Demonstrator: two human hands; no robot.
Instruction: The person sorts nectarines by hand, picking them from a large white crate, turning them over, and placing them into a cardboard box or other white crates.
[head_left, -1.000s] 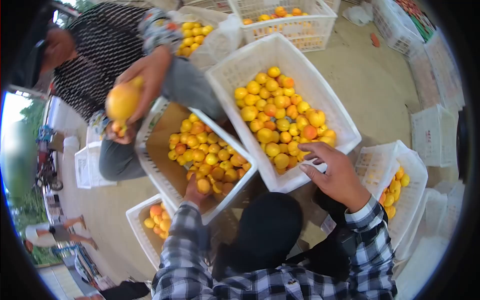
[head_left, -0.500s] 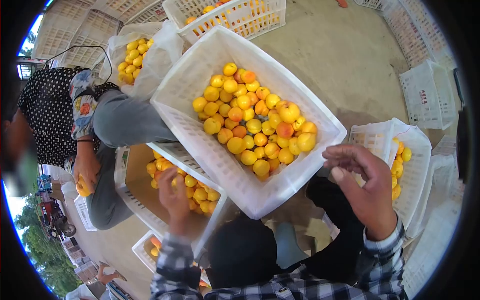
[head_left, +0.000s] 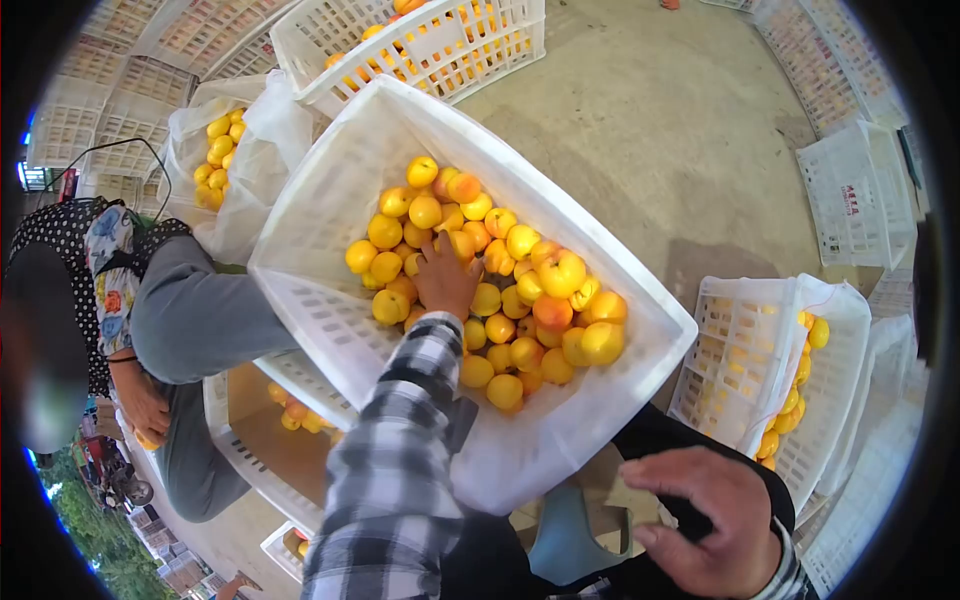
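Observation:
A white slatted crate [head_left: 560,440] with a pale liner sits tilted in front of me, holding many yellow-orange fruits [head_left: 562,272] that look like apricots or yellow peaches. My left hand [head_left: 446,278] is down inside it, fingers apart and touching the fruit near the middle of the pile; no fruit shows gripped in it. Outside the crate's near right corner, my right hand [head_left: 705,520] hangs above my dark trouser leg. Its fingers are curved, thumb apart, with nothing between them.
Left of the crate sits a person [head_left: 190,310] in grey trousers, one hand [head_left: 140,400] by a fruit. Below is a crate with a brown lining [head_left: 255,420]. Other fruit crates stand behind [head_left: 470,60] and at right [head_left: 730,350]. A blue-grey stool [head_left: 565,540] is beneath me.
My left hand has moved from over the lower left crate into the fruit of the middle crate. My right hand has dropped away from the crate's right corner. The camera view has shifted.

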